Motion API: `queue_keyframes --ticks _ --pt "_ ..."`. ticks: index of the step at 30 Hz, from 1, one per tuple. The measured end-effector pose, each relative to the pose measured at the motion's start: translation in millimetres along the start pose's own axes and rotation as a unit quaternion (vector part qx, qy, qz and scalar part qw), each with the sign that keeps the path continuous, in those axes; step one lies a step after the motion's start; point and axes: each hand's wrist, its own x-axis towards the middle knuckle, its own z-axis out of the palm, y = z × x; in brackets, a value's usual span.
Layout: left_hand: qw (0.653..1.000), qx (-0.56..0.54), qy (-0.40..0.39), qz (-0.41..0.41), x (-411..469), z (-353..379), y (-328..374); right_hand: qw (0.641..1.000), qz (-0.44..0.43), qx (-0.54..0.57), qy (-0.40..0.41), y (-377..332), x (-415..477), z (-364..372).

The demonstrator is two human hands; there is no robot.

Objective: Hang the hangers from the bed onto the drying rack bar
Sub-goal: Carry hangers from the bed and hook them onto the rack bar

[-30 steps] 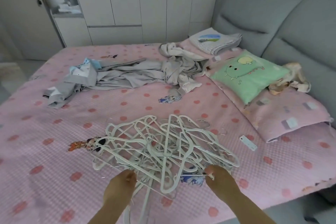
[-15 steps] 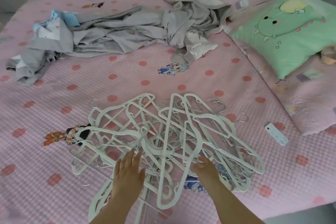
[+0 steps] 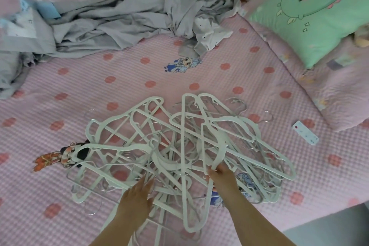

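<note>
Across the pink spotted bed cover point(image 3: 127, 86), tangled white plastic hangers point(image 3: 219, 142) are lying; left hand point(image 3: 135, 195) is resting flat on them; right hand point(image 3: 222, 175) is pinching one, fingertips hidden.

A bed point(image 3: 199, 78) fills nearly the whole view, covered in a pink waffle-textured sheet with red dots and printed cartoon figures point(image 3: 182, 65). A crumpled heap of grey clothes point(image 3: 111, 26) lies across its far side. At the right, a green cartoon pillow point(image 3: 311, 12) rests on a pink pillow point(image 3: 339, 96), with a white remote point(image 3: 305, 136) beside them. Grey floor point(image 3: 339, 225) shows at the lower right. The light is soft and even.
</note>
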Motion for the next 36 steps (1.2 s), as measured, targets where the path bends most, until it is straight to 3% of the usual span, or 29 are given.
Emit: queue_keyframes --ticks 7,13,21,24,26,32,36 --pt "1.0 -0.012 0.012 -0.002 -2 -17 12 0.996 -0.076 -0.047 -0.007 -21 -30 -10" --pt "0.988 -0.096 0.064 0.102 -16 -53 31 0.996 -0.079 0.029 0.0 -39 -68 -12" --pt "0.966 -0.236 -0.018 0.109 -36 -69 18 0.99 -0.121 0.062 0.041 -37 -107 -13" --pt "0.938 -0.311 -0.093 0.125 -42 -63 36 0.989 -0.124 0.069 0.048 -26 -110 -6" --pt "0.933 -0.302 -0.125 0.152 -47 -50 50 0.987 -0.125 0.08 0.054 -20 -107 -1" --pt "0.932 -0.305 -0.035 0.193 -49 -19 48 0.991 -0.097 0.079 0.042 -13 -83 11" --pt "0.929 -0.298 -0.06 0.212 -51 -17 39 0.993 -0.095 0.055 0.031 -12 -63 26"
